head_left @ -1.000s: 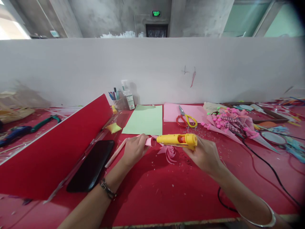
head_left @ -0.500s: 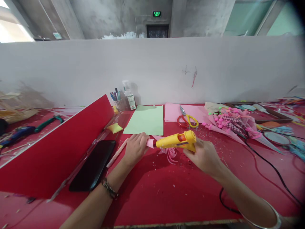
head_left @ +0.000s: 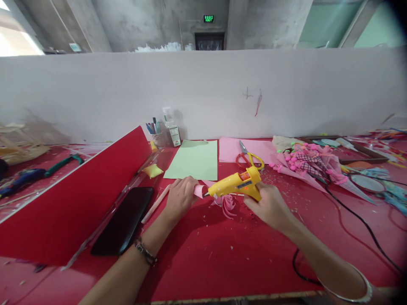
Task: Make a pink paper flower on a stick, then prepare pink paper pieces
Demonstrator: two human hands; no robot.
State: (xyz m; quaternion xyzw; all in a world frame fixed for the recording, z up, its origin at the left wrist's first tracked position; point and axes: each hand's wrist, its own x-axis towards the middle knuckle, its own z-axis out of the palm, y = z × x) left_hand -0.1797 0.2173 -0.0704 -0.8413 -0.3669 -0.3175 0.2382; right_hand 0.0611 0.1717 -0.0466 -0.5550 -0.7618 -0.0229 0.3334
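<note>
My right hand (head_left: 270, 206) is closed round the handle of a yellow glue gun (head_left: 233, 184), whose nozzle points left. The nozzle tip is at a small pink paper strip (head_left: 199, 191); whether they touch I cannot tell. Closed fingers of my left hand (head_left: 182, 195) pinch that strip at its other end. Below the gun, partly behind it, curled pink paper strips (head_left: 228, 206) lie on the red tabletop. A rolled pink paper tube (head_left: 155, 206) lies beside my left hand. Behind the hands is a light green paper sheet (head_left: 193, 161).
A black phone (head_left: 124, 222) and a slanted red board (head_left: 82, 199) are on the left. Scissors (head_left: 249, 156) lie on pink sheets (head_left: 229, 148) at the back. Pink cone-shaped bundles (head_left: 305, 163) and a black cable (head_left: 359, 220) are on the right.
The glue gun has tilted: its back end rose slightly and its nozzle now points more downward at the strip. My left hand stays in almost the same place.
</note>
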